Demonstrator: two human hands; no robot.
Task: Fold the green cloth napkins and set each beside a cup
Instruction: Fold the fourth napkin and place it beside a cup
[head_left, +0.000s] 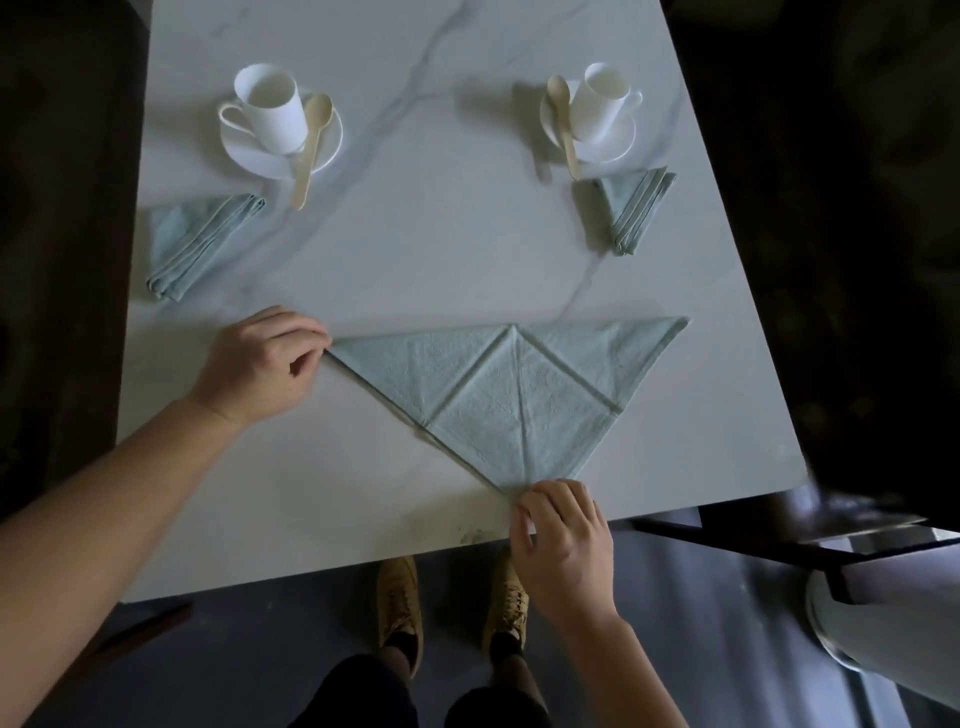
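Both hands (270, 358) pinch napkin (498, 395) corners near the table (311, 519) edge.

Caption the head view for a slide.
Mid-fold: left hand and right hand pinch corners of a triangular green napkin on the marble table.

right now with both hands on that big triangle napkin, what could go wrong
The right hand pinches the tip of the triangle napkin right at the near edge of the table; a tug toward the body could drag the cloth off. The left hand pinches the left corner while the right corner lies free, so an uneven pull may skew the creases.
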